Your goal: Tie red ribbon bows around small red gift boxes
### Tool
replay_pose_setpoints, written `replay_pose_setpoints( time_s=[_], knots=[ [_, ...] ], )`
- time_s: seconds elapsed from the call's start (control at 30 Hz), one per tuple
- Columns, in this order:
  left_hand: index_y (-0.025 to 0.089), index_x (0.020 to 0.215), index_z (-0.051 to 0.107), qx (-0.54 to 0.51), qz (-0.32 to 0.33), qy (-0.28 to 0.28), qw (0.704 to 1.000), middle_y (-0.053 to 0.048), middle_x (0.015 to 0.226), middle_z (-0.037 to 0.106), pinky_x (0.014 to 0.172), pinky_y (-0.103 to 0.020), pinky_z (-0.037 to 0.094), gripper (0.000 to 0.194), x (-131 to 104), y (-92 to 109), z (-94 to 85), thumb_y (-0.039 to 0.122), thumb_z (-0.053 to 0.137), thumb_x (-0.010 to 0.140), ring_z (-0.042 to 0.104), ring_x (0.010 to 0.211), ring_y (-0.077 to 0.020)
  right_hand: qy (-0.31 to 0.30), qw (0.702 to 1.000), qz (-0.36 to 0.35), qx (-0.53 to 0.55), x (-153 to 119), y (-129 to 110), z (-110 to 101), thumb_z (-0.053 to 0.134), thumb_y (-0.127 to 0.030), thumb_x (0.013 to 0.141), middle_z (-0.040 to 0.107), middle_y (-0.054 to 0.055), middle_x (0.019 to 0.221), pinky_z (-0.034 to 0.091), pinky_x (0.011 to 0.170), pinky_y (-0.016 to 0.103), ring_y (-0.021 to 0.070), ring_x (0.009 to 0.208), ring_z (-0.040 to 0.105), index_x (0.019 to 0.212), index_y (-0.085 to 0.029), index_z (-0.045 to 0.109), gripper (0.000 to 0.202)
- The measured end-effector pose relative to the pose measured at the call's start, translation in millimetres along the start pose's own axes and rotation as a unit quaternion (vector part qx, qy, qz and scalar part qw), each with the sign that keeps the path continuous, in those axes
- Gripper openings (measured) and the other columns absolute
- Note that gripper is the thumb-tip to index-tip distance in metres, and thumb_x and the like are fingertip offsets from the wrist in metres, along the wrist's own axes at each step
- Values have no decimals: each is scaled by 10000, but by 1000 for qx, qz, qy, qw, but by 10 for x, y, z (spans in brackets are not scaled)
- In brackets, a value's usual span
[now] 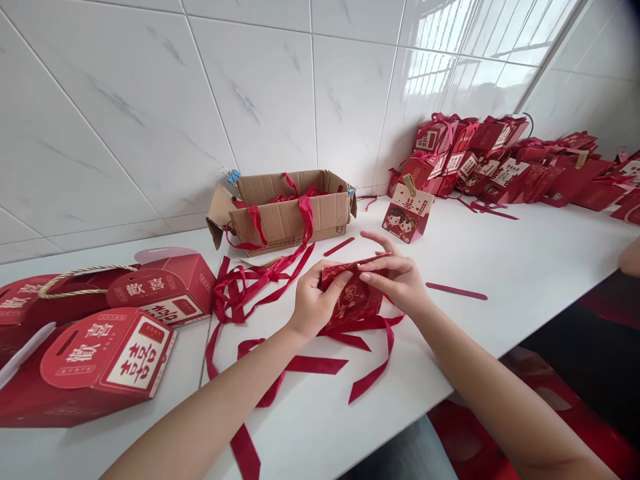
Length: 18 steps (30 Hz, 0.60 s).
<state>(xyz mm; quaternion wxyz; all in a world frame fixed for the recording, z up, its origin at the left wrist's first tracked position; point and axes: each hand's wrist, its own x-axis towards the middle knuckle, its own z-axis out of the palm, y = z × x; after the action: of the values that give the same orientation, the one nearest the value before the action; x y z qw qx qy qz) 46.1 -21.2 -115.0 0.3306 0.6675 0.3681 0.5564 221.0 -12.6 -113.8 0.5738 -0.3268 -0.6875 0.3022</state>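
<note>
My left hand (316, 297) grips the near-left side of a small dark red gift box (356, 303) with gold printing, its thumb lying across the front. At the box's upper right edge, my right hand (400, 275) pinches the top between thumb and fingers, with one finger raised away. A red ribbon (320, 365) lies loose on the table under and around the box. To the left, more tangled ribbons (245, 283) trail toward the cardboard box. The far side of the gift box is hidden from me.
An open cardboard box (295, 227) with ribbons stands by the tiled wall. A small cartoon-couple box (407, 213) is right of it. Red handled boxes (100, 353) sit at left; piled red gift boxes (500, 163) line the back right. A flat red strip (456, 291) lies nearby.
</note>
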Motion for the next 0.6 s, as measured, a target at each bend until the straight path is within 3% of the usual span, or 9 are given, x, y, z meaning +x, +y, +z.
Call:
replay_pose_setpoints(
  time_s=[0.17,0.23,0.33,0.4,0.5,0.6],
  knots=[
    [197,860,663,-11,15,0,1000,-11,842,693,763,-277,519,111,-3,9,5,298,633,824,635,805,-148,9,999,-21,-41,-7,-19,1,727,-324,746,504,9,1367,438,972,430,281,1254,480,826,-299,740,85],
    [200,874,673,-15,20,-8,1000,-17,861,705,775,-291,527,112,-7,20,10,291,638,819,646,824,-158,49,996,-42,-65,-7,-29,14,737,-346,729,481,29,1386,437,973,431,284,1273,458,1036,-324,679,314],
    [206,882,676,-17,31,-26,999,-25,874,710,772,-310,538,110,-20,34,14,288,632,823,655,821,-168,87,994,-52,-51,-6,-31,23,774,-380,673,516,78,1338,469,928,419,271,1217,506,1339,-343,410,760],
    [209,886,656,-16,49,-36,998,-27,879,700,775,-310,539,94,-44,36,22,277,613,838,653,829,-165,50,998,-33,-15,-7,-30,15,764,-367,689,641,69,1116,512,825,378,239,1040,608,1226,-302,503,601],
    [221,966,568,-7,70,-42,997,-36,932,660,785,-314,539,102,-121,21,61,261,557,873,643,871,-162,11,1000,-11,26,-15,-43,5,740,-317,727,649,18,767,519,667,321,173,735,629,805,-230,609,175],
    [244,1086,425,21,50,-35,998,-64,1025,604,747,-343,551,389,-211,1,114,329,660,788,640,863,-184,29,999,-22,30,-27,-72,17,751,-303,712,617,4,695,510,637,318,158,673,594,700,-220,567,201]
  ],
)
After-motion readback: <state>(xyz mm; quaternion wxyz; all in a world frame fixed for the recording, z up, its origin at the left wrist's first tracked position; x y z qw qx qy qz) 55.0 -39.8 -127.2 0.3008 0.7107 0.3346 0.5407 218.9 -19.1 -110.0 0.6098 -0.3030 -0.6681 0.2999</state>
